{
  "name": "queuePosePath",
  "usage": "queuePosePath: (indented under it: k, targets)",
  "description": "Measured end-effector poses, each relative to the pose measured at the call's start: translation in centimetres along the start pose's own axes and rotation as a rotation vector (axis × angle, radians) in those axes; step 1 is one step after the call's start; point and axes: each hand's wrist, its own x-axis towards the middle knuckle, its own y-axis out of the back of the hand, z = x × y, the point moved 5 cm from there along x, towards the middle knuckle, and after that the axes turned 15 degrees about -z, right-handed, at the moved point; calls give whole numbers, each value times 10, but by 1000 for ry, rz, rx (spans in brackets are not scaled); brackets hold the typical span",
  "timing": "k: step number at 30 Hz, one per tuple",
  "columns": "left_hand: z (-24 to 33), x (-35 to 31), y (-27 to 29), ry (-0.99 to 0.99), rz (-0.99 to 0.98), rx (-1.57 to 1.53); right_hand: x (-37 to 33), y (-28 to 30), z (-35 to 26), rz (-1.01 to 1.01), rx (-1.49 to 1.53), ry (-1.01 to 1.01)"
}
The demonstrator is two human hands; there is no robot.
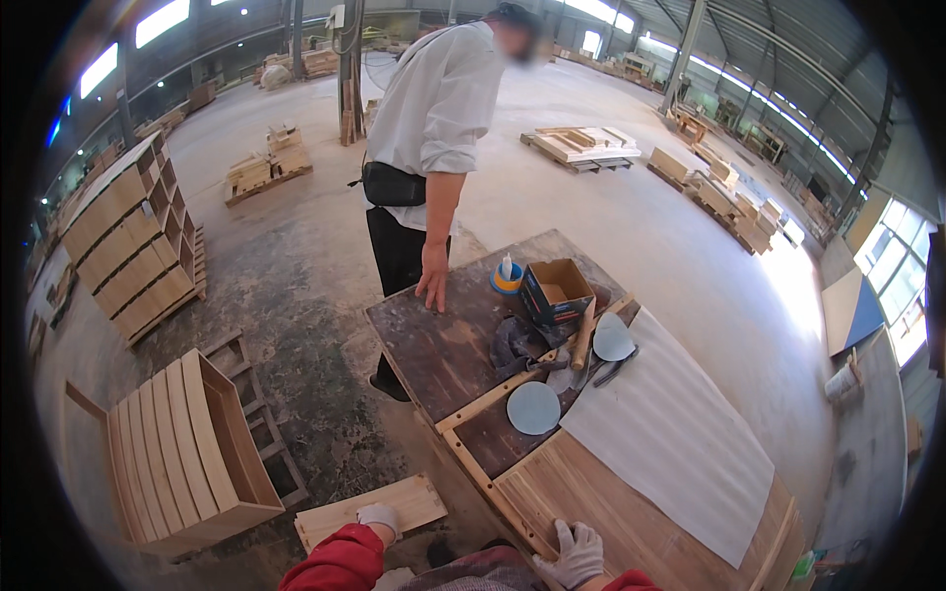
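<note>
My left hand [379, 519], in a white glove, is closed on the near side of a pale wooden board [419, 500], low and left of the workbench. Small notches or holes show along the board's far end; my fingertips are partly hidden. My right hand [577, 558], gloved too, lies with its fingers apart at the near edge of the bench. Under it is a brown wooden panel [552, 483] beside a light wooden strip [476, 471]. A sheet of white foam [670, 424] covers much of the panel.
Farther along the workbench [424, 345] lie two round grey discs [533, 408], a dark cloth [512, 343], an open box [559, 293] and a blue-yellow tape roll [506, 280]. A person [434, 108] rests a hand there. Stacked drawers [182, 443] stand left, near a pallet [258, 414].
</note>
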Motion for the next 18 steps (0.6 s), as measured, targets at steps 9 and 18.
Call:
queuePosePath:
  k: [9,18]
  targets:
    - [1,-4,6,-9,27,-16,2,-10,2,-16,-8,-48]
    - [3,-2,7,-44,13,12,2,-12,4,-16,11,-59]
